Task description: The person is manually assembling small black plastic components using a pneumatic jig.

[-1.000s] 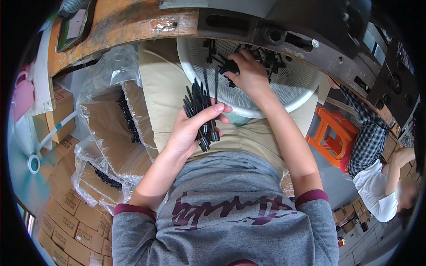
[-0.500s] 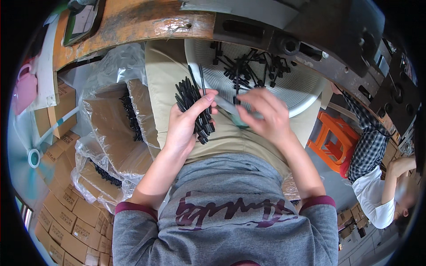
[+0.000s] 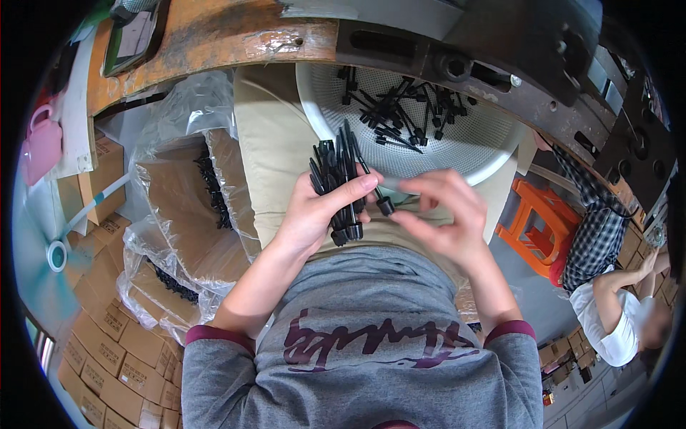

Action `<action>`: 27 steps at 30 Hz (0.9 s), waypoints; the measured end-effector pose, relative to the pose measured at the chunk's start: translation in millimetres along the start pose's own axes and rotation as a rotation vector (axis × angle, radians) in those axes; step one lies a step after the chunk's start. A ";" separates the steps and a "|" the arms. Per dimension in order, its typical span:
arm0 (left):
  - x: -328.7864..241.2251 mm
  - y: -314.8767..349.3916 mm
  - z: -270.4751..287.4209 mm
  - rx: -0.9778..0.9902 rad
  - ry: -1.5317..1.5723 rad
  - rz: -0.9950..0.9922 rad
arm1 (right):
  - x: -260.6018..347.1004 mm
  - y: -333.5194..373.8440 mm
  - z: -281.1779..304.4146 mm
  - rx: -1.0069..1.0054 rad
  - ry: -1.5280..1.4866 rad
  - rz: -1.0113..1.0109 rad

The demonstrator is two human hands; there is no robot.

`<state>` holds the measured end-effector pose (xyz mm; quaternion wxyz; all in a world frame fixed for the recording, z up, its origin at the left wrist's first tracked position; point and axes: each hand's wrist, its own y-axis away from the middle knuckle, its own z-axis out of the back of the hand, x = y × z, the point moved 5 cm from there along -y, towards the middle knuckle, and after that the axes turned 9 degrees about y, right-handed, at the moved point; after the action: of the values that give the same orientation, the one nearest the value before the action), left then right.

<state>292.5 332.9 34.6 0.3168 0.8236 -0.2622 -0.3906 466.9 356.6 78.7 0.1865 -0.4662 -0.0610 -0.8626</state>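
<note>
My left hand (image 3: 314,204) is closed around a bundle of thin black plastic rods with knob-like heads (image 3: 334,171), heads toward my body. A single black rod (image 3: 372,177) slants out beside the bundle, under my left thumb, its head pointing down and right. Next to that head is my right hand (image 3: 450,214), its thumb and fingers apart with nothing seen between them. I cannot tell whether the right thumb touches the head. More of these black rods (image 3: 400,111) lie loose in a white perforated basin (image 3: 457,154) on my lap.
Ahead stand a worn wooden bench (image 3: 236,43) and dark metal machinery (image 3: 457,68). On my left are plastic-lined cardboard boxes (image 3: 175,193) holding black parts, a fan (image 3: 57,254) and stacked cartons (image 3: 107,350). An orange stool (image 3: 536,229) and another person (image 3: 607,307) are at right.
My right hand has moved from the basin's near edge down toward my body. The left-hand bundle has shifted right and a little nearer, with a single rod now slanting from it.
</note>
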 end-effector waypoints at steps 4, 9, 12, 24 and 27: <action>-3.4 -0.6 -1.1 0.069 -0.006 -0.010 | -53.5 6.5 3.6 -0.081 -0.257 -0.381; -5.7 0.2 -0.1 0.148 -0.028 0.000 | -105.3 6.7 4.7 0.039 0.088 -0.496; -8.6 2.1 -1.9 0.094 0.082 -0.003 | -119.8 3.1 -5.3 0.172 0.309 -0.420; -9.4 -2.7 6.8 0.002 0.069 -0.110 | -146.9 -17.3 -58.6 0.401 0.650 -0.354; -9.9 -2.5 6.3 -0.004 0.073 -0.117 | -154.2 -18.1 -67.8 0.450 0.715 -0.319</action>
<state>282.4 339.3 34.4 0.3044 0.8507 -0.2010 -0.3785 483.5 395.2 -85.4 0.1571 -0.0714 -0.2499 -0.9528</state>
